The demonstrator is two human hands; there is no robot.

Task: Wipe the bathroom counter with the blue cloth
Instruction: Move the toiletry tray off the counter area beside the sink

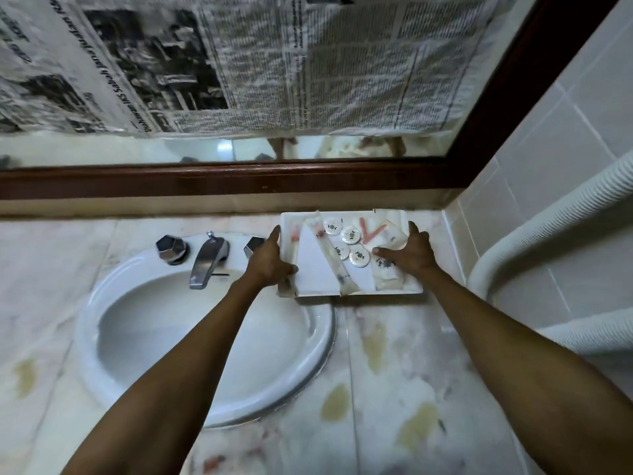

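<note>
A white tray (318, 282) of toiletries sits at the back right of the marble counter (394, 389), against the wall. It holds several round white soaps (350, 234) and long wrapped sachets (337, 265). My left hand (269, 260) grips the tray's left edge. My right hand (409, 253) grips its right edge, with the thumb lying over the sachets. The counter shows yellowish stains (337, 402) in front of the tray. No blue cloth is in view.
A white oval sink (85, 337) with a chrome tap (207, 260) and two faceted knobs (171, 248) lies left of the tray. A mirror covered with newspaper (239, 63) in a dark wooden frame (222, 180) stands behind. A white ribbed hose (548, 214) runs along the tiled right wall.
</note>
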